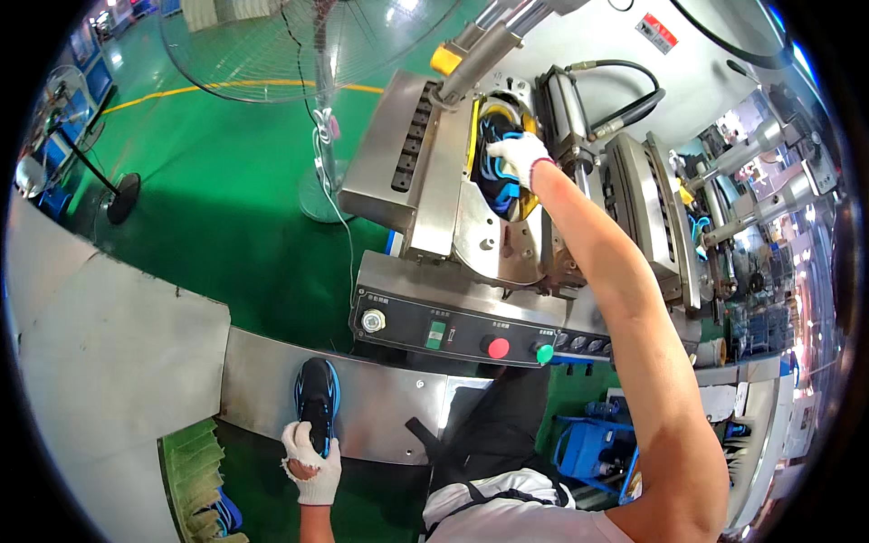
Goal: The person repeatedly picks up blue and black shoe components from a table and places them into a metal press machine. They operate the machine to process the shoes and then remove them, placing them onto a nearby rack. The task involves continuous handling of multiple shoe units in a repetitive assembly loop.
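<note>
In a torn white work glove, my left hand (312, 463) grips the heel end of a black shoe with blue edging (317, 394). That shoe lies on the metal shelf (380, 403), its toe pointing away from me. My right arm reaches far forward into the pressing machine (493, 244). There my right hand (522, 159), also in a white glove, is closed on a second black and blue shoe (496, 167), which sits inside the machine's yellow-lined cavity. Part of this shoe is hidden under my fingers.
Below the cavity runs a control panel (425, 330) with a red button (497, 347) and a green button (544, 353). A caged fan (317, 45) stands on the green floor ahead. A blue cart (593, 448) is at the lower right, and a pale worktop (118, 344) at the left.
</note>
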